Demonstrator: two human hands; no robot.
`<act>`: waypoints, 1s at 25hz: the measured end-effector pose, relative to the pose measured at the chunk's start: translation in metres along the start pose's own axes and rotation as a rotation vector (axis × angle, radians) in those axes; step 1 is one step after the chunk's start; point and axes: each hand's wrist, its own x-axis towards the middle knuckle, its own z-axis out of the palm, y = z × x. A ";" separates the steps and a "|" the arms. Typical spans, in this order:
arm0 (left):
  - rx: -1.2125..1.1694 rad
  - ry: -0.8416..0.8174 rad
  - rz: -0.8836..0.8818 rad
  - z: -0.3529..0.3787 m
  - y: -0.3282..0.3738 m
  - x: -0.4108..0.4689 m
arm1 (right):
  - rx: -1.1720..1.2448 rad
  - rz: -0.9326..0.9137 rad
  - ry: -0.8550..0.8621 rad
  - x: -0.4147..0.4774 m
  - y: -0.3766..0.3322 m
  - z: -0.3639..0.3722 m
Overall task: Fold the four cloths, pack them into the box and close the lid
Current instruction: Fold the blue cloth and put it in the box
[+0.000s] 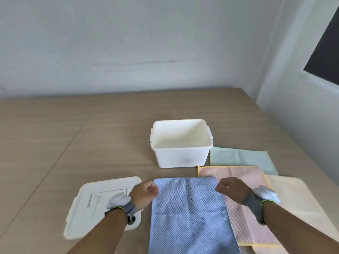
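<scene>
A blue cloth [189, 213] lies flat on the table right in front of me. My left hand [144, 194] is curled at its left edge near the far corner. My right hand [233, 189] is curled at its right edge near the other far corner. Both seem to pinch the cloth's edge. A pink cloth [244, 208] lies partly under the blue one, to its right. A cream cloth [297, 202] lies further right, and a pale green cloth [242, 158] lies behind them. The open white box [181, 156] stands empty beyond the cloths. Its white lid [88, 208] lies flat at the left, partly under my left wrist.
The wooden table [73, 143] runs to a grey wall at the back and right. A dark window [326, 52] sits at the upper right. Both wrists carry grey bands with white pads.
</scene>
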 end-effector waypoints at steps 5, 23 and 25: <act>0.420 -0.141 0.136 0.024 -0.050 -0.002 | -0.285 -0.046 -0.010 -0.017 0.044 0.024; 0.405 -0.041 -0.139 0.037 -0.041 -0.014 | -0.130 0.044 0.028 -0.017 0.060 0.024; 0.181 -0.049 -0.153 0.035 -0.039 -0.010 | -0.020 0.133 -0.004 -0.009 0.059 0.023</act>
